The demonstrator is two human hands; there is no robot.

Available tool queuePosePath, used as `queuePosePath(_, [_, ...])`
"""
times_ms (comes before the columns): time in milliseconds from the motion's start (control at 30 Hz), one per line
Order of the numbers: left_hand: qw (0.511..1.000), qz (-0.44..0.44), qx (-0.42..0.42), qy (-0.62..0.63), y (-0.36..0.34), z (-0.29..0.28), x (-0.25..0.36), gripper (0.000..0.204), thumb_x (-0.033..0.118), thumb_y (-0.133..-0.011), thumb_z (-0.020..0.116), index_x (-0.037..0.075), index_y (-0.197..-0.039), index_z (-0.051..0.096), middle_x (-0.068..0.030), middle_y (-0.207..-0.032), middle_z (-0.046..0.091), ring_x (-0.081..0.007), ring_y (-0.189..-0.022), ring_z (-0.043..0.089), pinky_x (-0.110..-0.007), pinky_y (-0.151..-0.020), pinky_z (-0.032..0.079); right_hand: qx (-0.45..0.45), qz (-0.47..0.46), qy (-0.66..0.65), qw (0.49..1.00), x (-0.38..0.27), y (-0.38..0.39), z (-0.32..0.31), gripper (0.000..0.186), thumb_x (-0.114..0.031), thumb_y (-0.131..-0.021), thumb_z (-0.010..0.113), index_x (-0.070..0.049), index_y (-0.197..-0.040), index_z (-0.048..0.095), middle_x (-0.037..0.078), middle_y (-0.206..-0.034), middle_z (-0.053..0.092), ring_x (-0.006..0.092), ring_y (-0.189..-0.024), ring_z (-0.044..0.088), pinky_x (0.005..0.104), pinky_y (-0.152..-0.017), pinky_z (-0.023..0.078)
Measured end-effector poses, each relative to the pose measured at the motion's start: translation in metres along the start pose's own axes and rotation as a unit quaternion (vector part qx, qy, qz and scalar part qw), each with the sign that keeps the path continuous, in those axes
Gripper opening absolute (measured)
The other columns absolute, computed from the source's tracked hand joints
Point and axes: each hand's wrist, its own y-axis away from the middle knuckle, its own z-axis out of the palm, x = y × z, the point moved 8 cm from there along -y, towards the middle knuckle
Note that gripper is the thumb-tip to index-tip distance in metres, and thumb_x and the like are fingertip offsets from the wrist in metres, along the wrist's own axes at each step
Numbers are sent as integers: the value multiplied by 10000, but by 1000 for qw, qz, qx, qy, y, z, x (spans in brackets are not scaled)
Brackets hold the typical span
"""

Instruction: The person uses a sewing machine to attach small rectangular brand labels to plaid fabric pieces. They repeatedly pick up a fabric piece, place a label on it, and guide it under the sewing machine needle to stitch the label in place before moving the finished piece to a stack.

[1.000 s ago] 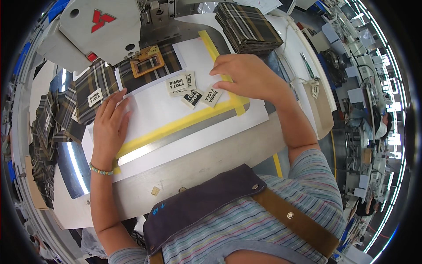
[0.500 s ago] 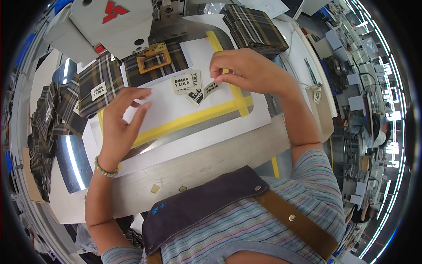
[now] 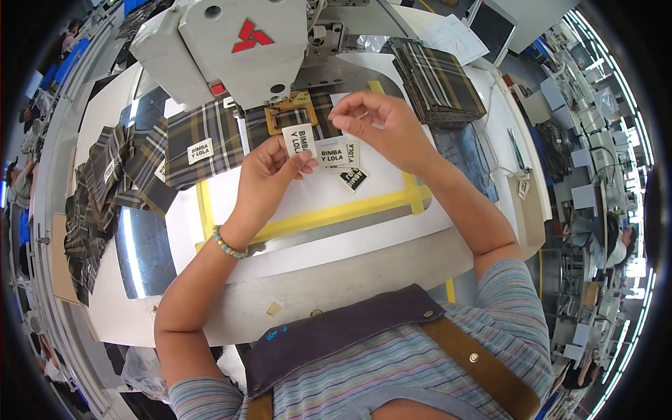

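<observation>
My left hand (image 3: pixel 269 171) pinches a cream label (image 3: pixel 299 140) with dark print, raised above the white work surface. Just right of it, my right hand (image 3: pixel 381 129) hovers with fingers loosely curled and slightly apart, and I see nothing between them. More cream labels (image 3: pixel 333 153) lie beneath the hands, and a black label (image 3: pixel 353 179) rests at an angle below them. Behind my hands, an amber frame-shaped clamp (image 3: pixel 290 112) of the sewing machine (image 3: pixel 238 56) sits over plaid fabric (image 3: pixel 259 129).
Yellow tape (image 3: pixel 308 222) borders the white sheet. On the left lies a plaid piece bearing a label (image 3: pixel 200 150), beside crumpled plaid pieces (image 3: pixel 91 203). A stack of plaid panels (image 3: pixel 441 84) stands at the back right. Green-handled snips (image 3: pixel 516 148) lie by the table's right edge.
My left hand has moved right and now holds a label upright. The label that was in my right hand is no longer there. The whole view has shifted somewhat.
</observation>
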Motion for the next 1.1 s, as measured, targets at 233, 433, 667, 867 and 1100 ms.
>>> queuePosePath(233, [999, -4, -25, 20, 2, 8, -4, 234, 125, -1066, 727, 16, -1271, 700, -30, -1053, 784, -90, -949, 714, -271, -874, 571, -65, 102, -127, 984, 22, -1, 44, 246, -221, -1014, 798, -4, -1129, 771, 38, -961, 769, 78, -860, 677, 248, -770, 546])
queuePosePath(433, [990, 99, 10, -103, -5, -16, 11, 116, 127, -1057, 745, 29, -1109, 711, 18, -991, 725, -66, -951, 655, -240, -872, 530, -151, 50, 92, 983, 11, -11, 44, 231, -214, -1051, 747, -9, -1150, 789, 55, -1008, 775, 127, -987, 706, 303, -897, 566])
queuePosePath(667, [991, 95, 89, -8, -5, -28, 9, 125, 160, -1063, 746, 40, -1093, 722, 25, -969, 713, -66, -894, 640, -238, -836, 526, -52, 124, 17, 991, 34, -7, 26, 316, -317, -1011, 801, -17, -1101, 838, 70, -880, 784, 111, -797, 671, 298, -724, 531])
queuePosePath(867, [987, 116, 115, 4, -2, -29, 10, 132, 161, -1060, 751, 45, -1117, 722, 27, -970, 718, -59, -895, 638, -237, -828, 525, -40, 180, -51, 982, 41, 4, 43, 316, -281, -973, 853, 8, -1098, 836, 36, -841, 762, 65, -744, 630, 258, -659, 498])
queuePosePath(1100, [989, 99, 113, -14, -5, -29, 7, 158, 70, -1048, 732, 15, -1191, 695, 11, -959, 728, -58, -879, 644, -229, -828, 521, -18, 121, -49, 991, 41, -1, 35, 257, -247, -976, 846, -16, -1089, 843, 15, -851, 756, 41, -736, 596, 234, -627, 474])
